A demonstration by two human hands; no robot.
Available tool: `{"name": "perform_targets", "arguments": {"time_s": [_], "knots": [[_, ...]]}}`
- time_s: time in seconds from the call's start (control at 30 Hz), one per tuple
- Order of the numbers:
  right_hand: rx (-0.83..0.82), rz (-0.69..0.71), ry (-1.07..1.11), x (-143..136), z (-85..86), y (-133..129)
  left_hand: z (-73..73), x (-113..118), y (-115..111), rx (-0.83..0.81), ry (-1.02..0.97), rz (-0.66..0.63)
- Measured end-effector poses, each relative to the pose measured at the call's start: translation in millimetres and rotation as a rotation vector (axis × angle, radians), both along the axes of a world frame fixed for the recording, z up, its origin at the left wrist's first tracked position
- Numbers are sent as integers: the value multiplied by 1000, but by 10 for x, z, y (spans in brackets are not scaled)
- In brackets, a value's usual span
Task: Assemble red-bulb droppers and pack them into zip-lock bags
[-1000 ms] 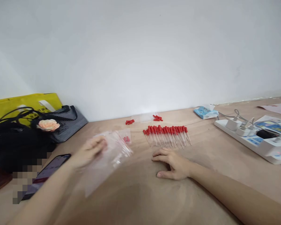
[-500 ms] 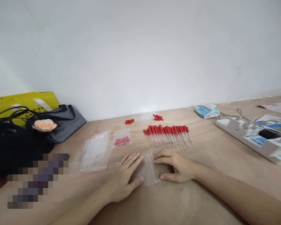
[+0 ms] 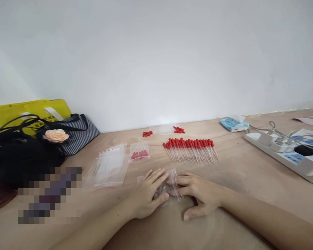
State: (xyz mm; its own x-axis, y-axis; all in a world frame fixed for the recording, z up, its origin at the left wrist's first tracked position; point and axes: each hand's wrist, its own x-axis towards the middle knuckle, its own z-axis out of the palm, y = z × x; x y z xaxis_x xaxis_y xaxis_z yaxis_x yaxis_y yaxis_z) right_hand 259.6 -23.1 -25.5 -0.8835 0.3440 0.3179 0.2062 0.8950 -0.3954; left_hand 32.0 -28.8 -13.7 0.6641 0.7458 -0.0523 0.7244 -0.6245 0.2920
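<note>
A clear zip bag with a red stripe (image 3: 175, 184) lies in front of me between my hands. My left hand (image 3: 150, 194) rests flat on its left part, fingers spread. The fingers of my right hand (image 3: 202, 194) reach into the bag's mouth at the striped edge, with the thumb apart on the table. Behind them is a row of red-topped droppers (image 3: 190, 149). A small bag with several red bulbs (image 3: 140, 151) lies to the left, beside a stack of clear bags (image 3: 109, 166).
Near the wall are two small piles of red bulbs (image 3: 147, 133) (image 3: 179, 130). A tissue pack (image 3: 234, 124) and a white power strip (image 3: 284, 152) with plugs stand right. A striped bag (image 3: 79, 135), yellow bag (image 3: 5, 113) and black cloth (image 3: 23, 159) are left.
My right fingers have moved left into the bag's mouth, and its striped edge has lifted and bent. My right thumb has moved down, away from the bag. The view has shifted slightly.
</note>
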Motion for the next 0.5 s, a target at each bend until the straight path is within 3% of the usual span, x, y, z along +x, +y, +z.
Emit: {"name": "perform_targets", "arguments": {"time_s": [0.17,0.33,0.43,0.5], "knots": [[-55,-15,13,53,24,33,29,-133,23,-6,-25,-61],[-257,-48,155,90,5,52,42,-337,57,-15,0,-137],[-377,-172,235,125,11,127,22,-351,69,-7,12,-140],[-355,-366,242,161,29,266,9,-336,75,-2,1,-148]]}}
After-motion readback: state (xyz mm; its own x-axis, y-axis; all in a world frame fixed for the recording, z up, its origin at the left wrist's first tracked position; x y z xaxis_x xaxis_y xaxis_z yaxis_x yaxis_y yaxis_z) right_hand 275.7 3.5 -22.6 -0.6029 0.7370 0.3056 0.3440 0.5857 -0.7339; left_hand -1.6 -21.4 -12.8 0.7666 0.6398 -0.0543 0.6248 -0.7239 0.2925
